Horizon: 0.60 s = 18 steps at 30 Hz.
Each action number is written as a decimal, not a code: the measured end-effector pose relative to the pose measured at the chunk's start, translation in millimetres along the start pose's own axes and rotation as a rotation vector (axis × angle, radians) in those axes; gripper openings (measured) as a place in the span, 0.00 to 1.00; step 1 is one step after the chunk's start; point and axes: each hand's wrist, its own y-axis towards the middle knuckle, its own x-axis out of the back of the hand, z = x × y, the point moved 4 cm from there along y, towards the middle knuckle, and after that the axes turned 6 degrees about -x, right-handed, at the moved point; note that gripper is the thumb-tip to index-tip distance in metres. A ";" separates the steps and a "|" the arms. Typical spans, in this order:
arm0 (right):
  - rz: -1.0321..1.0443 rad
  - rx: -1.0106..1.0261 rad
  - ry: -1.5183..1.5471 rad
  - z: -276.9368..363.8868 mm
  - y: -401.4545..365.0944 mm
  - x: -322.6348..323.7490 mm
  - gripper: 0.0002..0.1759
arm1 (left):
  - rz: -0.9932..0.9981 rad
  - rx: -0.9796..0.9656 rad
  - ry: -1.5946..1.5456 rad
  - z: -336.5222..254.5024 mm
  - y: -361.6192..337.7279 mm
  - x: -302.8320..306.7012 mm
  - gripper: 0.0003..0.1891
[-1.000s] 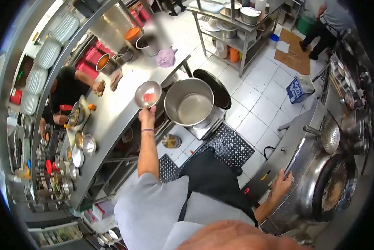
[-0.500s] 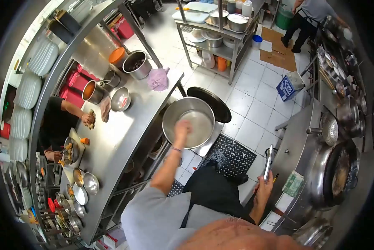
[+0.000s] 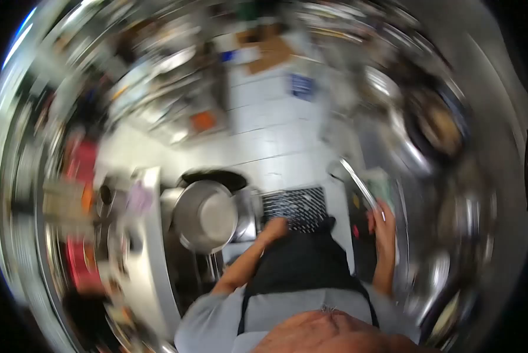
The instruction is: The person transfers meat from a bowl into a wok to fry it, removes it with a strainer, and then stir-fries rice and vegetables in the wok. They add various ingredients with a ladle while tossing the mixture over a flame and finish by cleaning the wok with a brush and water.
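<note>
My left hand [image 3: 276,227] hangs in front of the black apron [image 3: 299,259], to the right of a big steel pot [image 3: 187,226]. It looks rounded, but blur hides its fingers and whether anything is in them. Pale contents show at the bottom of the pot, and a dark round lid or pan [image 3: 220,178] is behind it. On the other side, my right hand [image 3: 383,217] is closed around the lower end of a long, slim silver utensil [image 3: 358,181], which points up and away to the left.
A steel worktable [image 3: 152,247] runs along the left, with a person's dark sleeve [image 3: 87,312] beyond it. A wok [image 3: 434,126] sits on the range at right. A perforated black mat [image 3: 296,207] covers floor tiles; farther off are a blue-and-white container [image 3: 301,86] and cardboard [image 3: 270,53].
My left hand has come out of the pot and back toward the apron. The view has swung right and is blurred. My right hand still grips the silver utensil.
</note>
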 end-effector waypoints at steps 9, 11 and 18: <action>-1.053 0.352 -0.297 114.3 34.6 333.1 0.23 | 0.017 0.165 0.159 103.1 -65.8 -6.9 0.16; -1.384 0.382 -0.539 107.1 58.9 435.3 0.25 | 0.070 0.118 0.152 93.1 -56.0 -12.5 0.15; -1.093 -0.502 -1.044 -15.9 129.2 680.4 0.29 | -0.138 0.347 -0.516 30.5 -32.7 6.6 0.12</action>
